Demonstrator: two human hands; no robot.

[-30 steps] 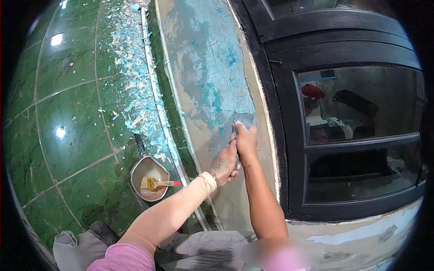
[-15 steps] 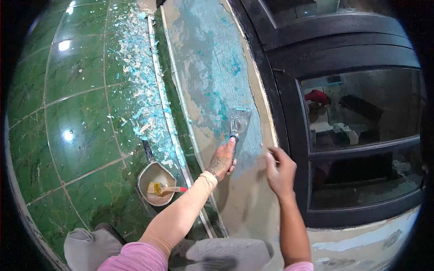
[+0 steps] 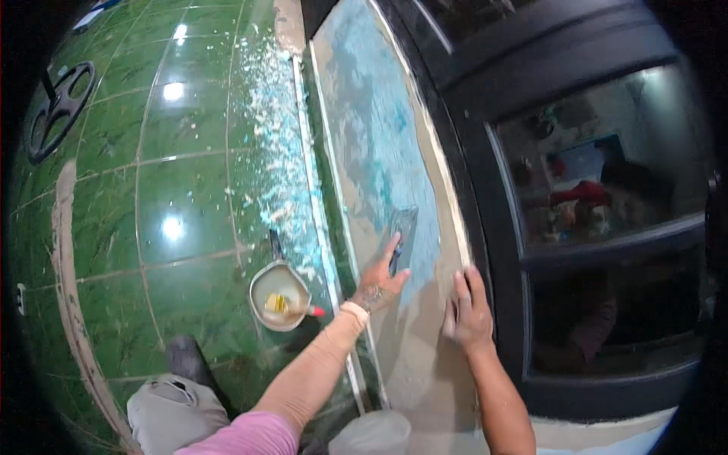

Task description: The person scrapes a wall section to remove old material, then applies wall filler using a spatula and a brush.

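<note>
My left hand [image 3: 383, 279] is closed round the handle of a paint scraper [image 3: 404, 222], its index finger stretched along it. The scraper's wide blade lies against a low wall [image 3: 364, 98] covered in patchy blue, teal and grey-beige. To the right, my right hand [image 3: 470, 312] holds nothing; its fingers are partly stretched and apart, near the wall's edge beside the black frame. A pan [image 3: 260, 315] with a dark handle sits on the floor left of my left forearm. Across it rests a paintbrush [image 3: 296, 307] with a red-tipped handle, over pale liquid.
White and blue paint flakes [image 3: 277, 152] lie along the wall's foot on green floor tiles [image 3: 182, 212]. A black-framed glass door or window [image 3: 485, 227] borders the wall on the right. At far left are a black wheel-shaped object [image 3: 61, 114] and a brown strip [image 3: 68, 280].
The view has shifted, bringing the black wheel-shaped object into sight at left. My left hand and the scraper have moved slightly down the wall. The right hand's fingers are more stretched.
</note>
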